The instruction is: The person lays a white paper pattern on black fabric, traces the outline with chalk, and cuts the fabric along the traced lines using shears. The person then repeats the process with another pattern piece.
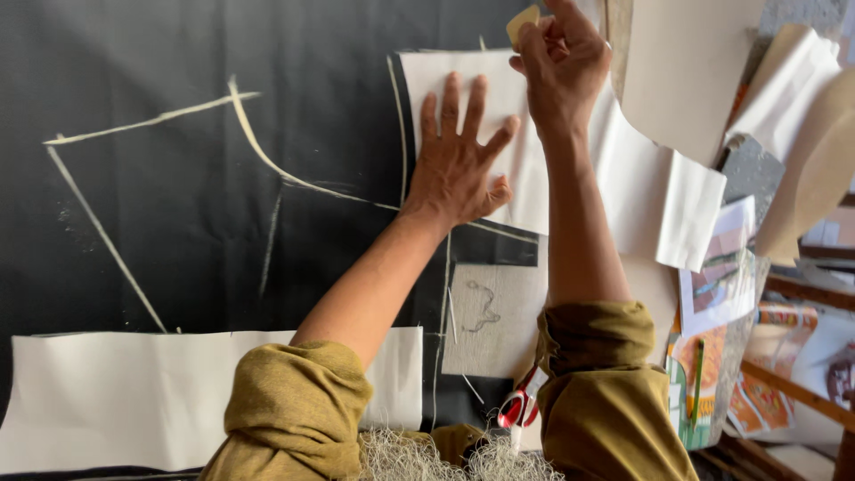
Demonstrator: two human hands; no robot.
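Rolled mustard-yellow sleeves (294,405) sit lowest in frame, and from my remote seat it looks like mid-tracing: left hand (459,156) splayed flat on the white paper pattern piece (499,89), right hand (561,62) pinching a small pale-yellow tailor's chalk (523,22) at upper centre over the black fabric (178,223), so I'd guess next needs a steady line along the paper's edge.

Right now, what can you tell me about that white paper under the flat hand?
The white paper piece looks like thin, stiff pattern paper, roughly rectangular with straight edges. It lies flat on the black fabric, beside chalk lines. The left hand presses it down with spread fingers. The right hand, holding a small yellowish chalk piece, is at its top edge. Its right part is hidden by the arm.
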